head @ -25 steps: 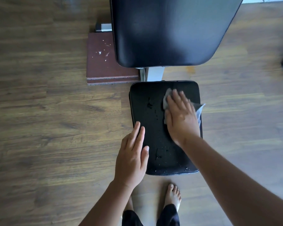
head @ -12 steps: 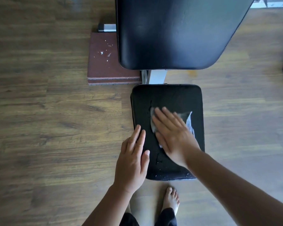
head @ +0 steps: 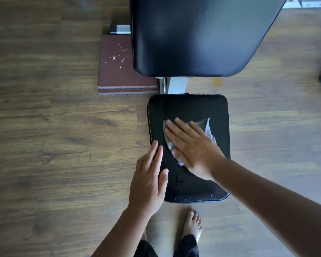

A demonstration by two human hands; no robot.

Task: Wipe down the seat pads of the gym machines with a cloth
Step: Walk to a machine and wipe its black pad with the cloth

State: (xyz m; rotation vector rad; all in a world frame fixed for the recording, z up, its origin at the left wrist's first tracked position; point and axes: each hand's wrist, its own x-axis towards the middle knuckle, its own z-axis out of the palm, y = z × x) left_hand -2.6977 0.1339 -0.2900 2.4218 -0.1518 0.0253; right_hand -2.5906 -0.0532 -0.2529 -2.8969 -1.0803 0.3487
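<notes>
Presses thin grey cloth onto glossy black pad with flat right hand. Rests left hand, fingers straight, on pad's rounded edge.

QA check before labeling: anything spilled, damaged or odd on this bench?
Pale specks or droplets dot the near end of the seat pad, short of the cloth under the right hand. White flecks litter the reddish mat left of the back pad. No damage visible.
</notes>
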